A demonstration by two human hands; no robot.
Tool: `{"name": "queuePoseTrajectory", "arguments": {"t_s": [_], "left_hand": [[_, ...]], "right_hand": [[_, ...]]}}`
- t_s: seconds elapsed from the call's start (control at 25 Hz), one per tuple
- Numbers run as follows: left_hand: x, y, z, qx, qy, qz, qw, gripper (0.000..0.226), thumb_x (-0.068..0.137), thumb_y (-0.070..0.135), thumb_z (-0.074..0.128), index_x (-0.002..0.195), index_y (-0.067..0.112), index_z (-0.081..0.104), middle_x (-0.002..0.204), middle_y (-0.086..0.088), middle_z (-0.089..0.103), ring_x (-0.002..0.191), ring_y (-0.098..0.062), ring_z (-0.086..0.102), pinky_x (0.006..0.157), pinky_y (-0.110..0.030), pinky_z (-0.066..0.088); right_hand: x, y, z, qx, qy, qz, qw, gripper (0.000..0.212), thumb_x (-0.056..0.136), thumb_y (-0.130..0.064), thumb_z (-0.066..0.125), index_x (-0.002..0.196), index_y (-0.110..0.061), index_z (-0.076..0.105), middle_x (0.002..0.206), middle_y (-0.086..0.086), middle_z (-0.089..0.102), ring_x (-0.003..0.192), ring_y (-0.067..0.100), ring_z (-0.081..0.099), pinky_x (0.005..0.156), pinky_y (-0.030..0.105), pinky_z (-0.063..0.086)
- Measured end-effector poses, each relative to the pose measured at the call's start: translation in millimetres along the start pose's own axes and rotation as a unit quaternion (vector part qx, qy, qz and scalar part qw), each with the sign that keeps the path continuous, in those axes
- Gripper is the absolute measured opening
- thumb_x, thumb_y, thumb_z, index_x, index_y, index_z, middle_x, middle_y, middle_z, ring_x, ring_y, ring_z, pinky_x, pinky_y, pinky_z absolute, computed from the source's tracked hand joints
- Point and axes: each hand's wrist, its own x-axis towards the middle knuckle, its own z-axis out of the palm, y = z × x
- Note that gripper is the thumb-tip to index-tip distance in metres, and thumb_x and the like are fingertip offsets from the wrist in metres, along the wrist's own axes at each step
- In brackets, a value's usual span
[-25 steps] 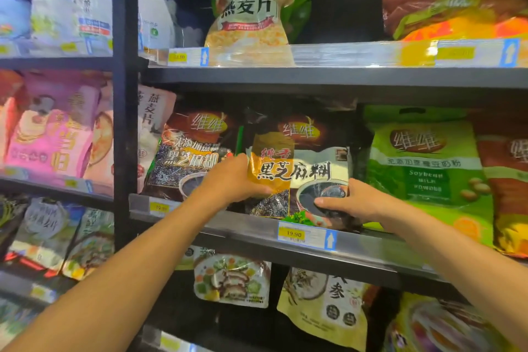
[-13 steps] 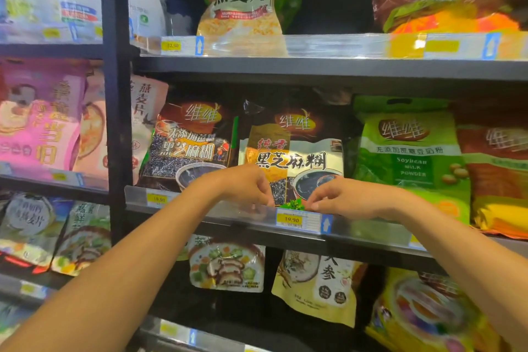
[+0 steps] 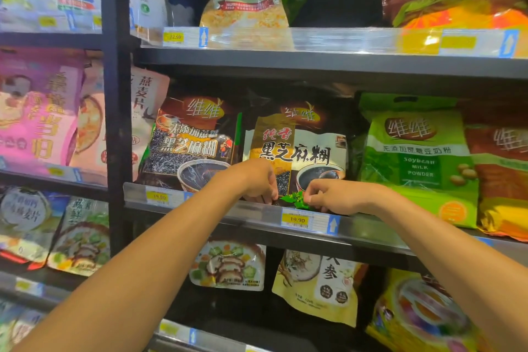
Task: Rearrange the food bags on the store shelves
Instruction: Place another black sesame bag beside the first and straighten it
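You are probably seating the black sesame bag (image 3: 297,148) just above your left grip (image 3: 254,180) and right grip (image 3: 334,197), both pinching its bottom edge (fingers curled); next, releasing gently.

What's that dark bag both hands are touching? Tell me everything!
The dark sesame bag is glossy plastic, brown-black with a gold-and-white label, black characters and a pictured bowl. It stands upright on the middle shelf, between a similar brown bag and a green bag. The left hand and right hand pinch its bottom edge.
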Motion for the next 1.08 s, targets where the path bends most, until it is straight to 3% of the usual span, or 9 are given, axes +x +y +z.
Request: {"name": "queuePoseTrajectory", "arguments": {"t_s": [0.12,0.24,0.4,0.48,0.6,0.76,0.84,1.0,1.08], "left_hand": [[3.4,-0.8,3.7,0.005,0.018,0.001,1.0,0.014,0.1,0.012,0.068,0.104,0.004,0.079,0.094,-0.011,0.08,0.078,-0.018,0.075,0.068,-0.026,0.061],[-1.0,-3.0,2.8,0.017,0.017,0.018,1.0,0.015,0.101,0.015,0.067,0.104,0.008,0.079,0.09,-0.004,0.078,0.084,-0.017,0.076,0.076,-0.03,0.063],[-13.8,-2.8,-0.6,0.036,0.011,0.033,0.999,0.023,0.103,0.028,0.065,0.103,0.012,0.081,0.088,0.002,0.076,0.083,-0.016,0.071,0.093,-0.042,0.06],[-23.7,0.4,-1.4,0.026,0.018,0.037,0.999,0.031,0.102,0.039,0.063,0.094,0.015,0.08,0.087,0.002,0.077,0.077,-0.014,0.07,0.081,-0.038,0.06],[-43.5,3.6,-1.3,0.044,0.064,0.058,0.995,0.041,0.102,0.049,0.06,0.069,0.026,0.067,0.068,0.007,0.063,0.06,-0.009,0.056,0.063,-0.029,0.045],[-77.1,3.6,5.1,0.075,0.133,0.088,0.984,0.04,0.096,0.062,0.059,0.113,0.03,0.075,0.111,0.009,0.074,0.101,-0.011,0.067,0.091,-0.04,0.058],[-96.3,3.5,11.5,0.102,0.164,0.106,0.975,0.048,0.093,0.065,0.061,0.128,0.033,0.069,0.128,0.012,0.071,0.115,-0.01,0.065,0.096,-0.036,0.055],[-142.4,-1.0,32.6,0.143,0.239,0.151,0.948,0.057,0.091,0.068,0.061,0.141,0.039,0.058,0.148,0.016,0.057,0.138,-0.01,0.051,0.107,-0.041,0.05],[-164.7,-7.7,47.1,0.147,0.271,0.175,0.935,0.058,0.092,0.067,0.061,0.142,0.037,0.058,0.15,0.015,0.055,0.142,-0.009,0.046,0.111,-0.041,0.047]], "right_hand": [[0.6,1.8,2.8,-0.002,0.0,-0.016,1.0,0.022,0.106,-0.035,0.049,0.12,-0.022,0.06,0.116,0.002,0.063,0.097,0.014,0.055,0.092,0.034,0.046],[-6.9,3.0,3.5,0.015,0.006,-0.029,0.999,0.028,0.105,-0.045,0.051,0.121,-0.024,0.062,0.101,-0.01,0.059,0.09,0.008,0.054,0.08,0.024,0.043],[-15.1,1.6,1.2,0.003,0.022,-0.027,0.999,0.045,0.1,-0.061,0.048,0.124,-0.027,0.066,0.118,-0.007,0.066,0.11,0.012,0.061,0.103,0.034,0.049],[-18.2,1.5,3.2,-0.005,0.059,-0.035,0.998,0.05,0.099,-0.063,0.048,0.114,-0.022,0.072,0.11,0.0,0.072,0.104,0.019,0.067,0.101,0.042,0.053],[-24.1,3.2,7.5,0.009,0.148,-0.052,0.987,0.048,0.098,-0.064,0.05,0.092,-0.024,0.076,0.09,-0.002,0.077,0.088,0.018,0.073,0.088,0.046,0.06],[-44.6,-4.7,11.2,-0.039,0.219,-0.035,0.974,0.042,0.096,-0.067,0.048,0.087,-0.034,0.072,0.079,-0.013,0.07,0.079,0.007,0.066,0.075,0.04,0.059],[-58.2,-8.9,14.7,-0.031,0.257,-0.049,0.965,0.035,0.096,-0.065,0.051,0.092,-0.036,0.071,0.083,-0.016,0.069,0.081,0.006,0.065,0.074,0.038,0.057],[-96.4,-14.2,35.7,0.065,0.36,-0.11,0.924,0.022,0.097,-0.04,0.066,0.113,-0.026,0.071,0.107,-0.01,0.067,0.1,0.008,0.062,0.078,0.023,0.048],[-119.6,-15.5,54.7,0.078,0.421,-0.143,0.893,0.018,0.095,-0.031,0.069,0.112,-0.023,0.071,0.111,-0.008,0.064,0.106,0.009,0.059,0.088,0.027,0.048]]}}
